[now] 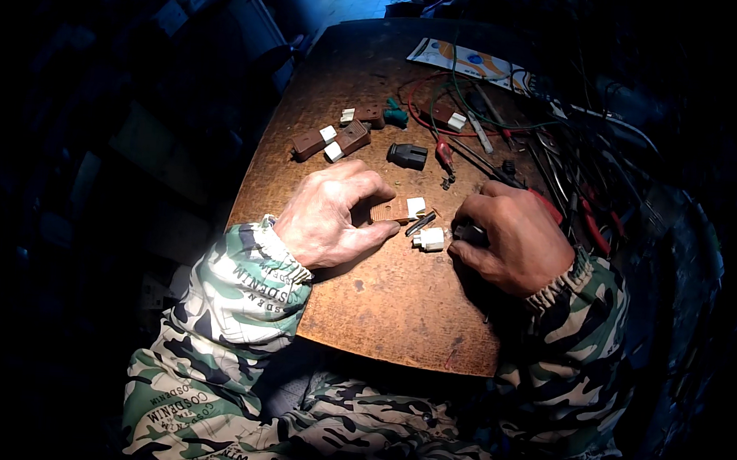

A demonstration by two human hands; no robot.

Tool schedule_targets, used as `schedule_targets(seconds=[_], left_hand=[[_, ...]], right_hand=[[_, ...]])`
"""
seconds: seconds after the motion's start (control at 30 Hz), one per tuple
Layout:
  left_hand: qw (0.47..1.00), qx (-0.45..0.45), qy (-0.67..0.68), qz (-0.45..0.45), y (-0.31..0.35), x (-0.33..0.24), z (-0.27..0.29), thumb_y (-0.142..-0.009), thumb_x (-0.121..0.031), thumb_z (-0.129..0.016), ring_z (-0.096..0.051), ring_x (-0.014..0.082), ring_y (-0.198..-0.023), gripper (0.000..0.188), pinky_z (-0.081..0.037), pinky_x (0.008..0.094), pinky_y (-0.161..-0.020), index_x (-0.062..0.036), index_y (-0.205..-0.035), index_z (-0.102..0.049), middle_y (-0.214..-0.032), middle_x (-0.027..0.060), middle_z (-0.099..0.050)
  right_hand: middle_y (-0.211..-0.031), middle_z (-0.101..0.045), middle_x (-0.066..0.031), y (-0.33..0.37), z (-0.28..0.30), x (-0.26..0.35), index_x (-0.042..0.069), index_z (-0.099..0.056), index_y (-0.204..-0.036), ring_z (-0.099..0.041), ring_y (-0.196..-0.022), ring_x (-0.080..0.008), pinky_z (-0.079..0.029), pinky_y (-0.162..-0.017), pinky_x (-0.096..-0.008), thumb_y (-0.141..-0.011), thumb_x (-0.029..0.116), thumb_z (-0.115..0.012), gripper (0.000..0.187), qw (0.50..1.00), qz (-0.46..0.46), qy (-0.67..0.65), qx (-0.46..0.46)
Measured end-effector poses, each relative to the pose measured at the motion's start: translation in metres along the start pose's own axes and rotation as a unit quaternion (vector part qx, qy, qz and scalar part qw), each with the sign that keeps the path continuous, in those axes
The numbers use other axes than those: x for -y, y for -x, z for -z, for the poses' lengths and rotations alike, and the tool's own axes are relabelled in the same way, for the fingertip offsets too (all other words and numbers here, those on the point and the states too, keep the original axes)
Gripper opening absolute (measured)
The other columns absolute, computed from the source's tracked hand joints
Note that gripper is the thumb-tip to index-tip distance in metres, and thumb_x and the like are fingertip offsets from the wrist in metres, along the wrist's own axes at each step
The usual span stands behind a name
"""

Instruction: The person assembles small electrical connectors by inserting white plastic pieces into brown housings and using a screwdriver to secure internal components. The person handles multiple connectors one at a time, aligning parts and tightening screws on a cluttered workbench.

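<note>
My left hand (pixel 336 215) rests on the wooden table, its thumb and fingers closed about a brown ribbed block (pixel 389 209) with a white end piece (pixel 416 206). Beside that block lies a short black strip (pixel 420 224). A small white connector (pixel 429 240) sits on the tabletop between my two hands, touched by neither. My right hand (pixel 511 239) is curled with its fingertips pinched around a black piece (pixel 471 234); most of it is hidden, so its kind does not show.
Farther back stand several brown blocks with white ends (pixel 349 138), a black plastic housing (pixel 408 155) and a green clip (pixel 395 114). Red-handled pliers (pixel 594 231), other tools and tangled wires crowd the right side. A printed packet (pixel 472 61) lies at the far edge.
</note>
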State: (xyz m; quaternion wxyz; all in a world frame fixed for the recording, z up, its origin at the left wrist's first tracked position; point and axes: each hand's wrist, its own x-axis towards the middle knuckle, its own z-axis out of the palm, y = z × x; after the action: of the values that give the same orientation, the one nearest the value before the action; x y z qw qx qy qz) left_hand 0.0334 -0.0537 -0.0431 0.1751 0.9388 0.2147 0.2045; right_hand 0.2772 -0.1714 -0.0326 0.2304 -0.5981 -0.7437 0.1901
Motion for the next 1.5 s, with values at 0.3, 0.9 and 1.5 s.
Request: schedule_targets(seconds=[0.3,0.9,1.5], left_hand=[[0.993,0.006,0.094,0.066,-0.011,0.008,-0.010,-0.076,-0.021,-0.088,-0.071,0.0175,-0.080,0.039,-0.056,0.0299,-0.069,0.0023,-0.104,-0.074,-0.088,0.0116,-0.073],[0.949,-0.032,0.314,0.017,0.007,-0.009,0.013,-0.081,-0.011,-0.088,-0.069,0.0161,-0.099,0.044,-0.057,0.0302,-0.085,0.0015,-0.118,-0.069,-0.109,0.0102,-0.072],[0.873,0.053,0.452,0.174,0.003,-0.008,0.013,-0.089,-0.012,-0.080,-0.066,0.0108,-0.094,0.038,-0.055,0.0245,-0.085,0.0036,-0.120,-0.065,-0.105,0.0061,-0.069]], right_hand=[[-0.102,-0.065,-0.0167,0.000,-0.014,-0.005,0.000,-0.068,-0.110,-0.068,-0.089,-0.0321,-0.057,-0.075,-0.0409,-0.074,0.010,-0.087,0.042,0.972,0.093,0.003,-0.214],[-0.100,-0.071,-0.0152,-0.014,-0.030,0.025,-0.002,-0.068,-0.117,-0.073,-0.086,-0.0215,-0.060,-0.072,-0.0304,-0.092,0.007,-0.073,0.027,0.951,0.098,-0.258,-0.138],[-0.101,-0.074,-0.0168,-0.016,-0.034,0.022,-0.010,-0.061,-0.117,-0.071,-0.093,-0.0172,-0.057,-0.082,-0.0287,-0.094,0.010,-0.075,0.033,0.899,-0.004,-0.429,-0.086]])
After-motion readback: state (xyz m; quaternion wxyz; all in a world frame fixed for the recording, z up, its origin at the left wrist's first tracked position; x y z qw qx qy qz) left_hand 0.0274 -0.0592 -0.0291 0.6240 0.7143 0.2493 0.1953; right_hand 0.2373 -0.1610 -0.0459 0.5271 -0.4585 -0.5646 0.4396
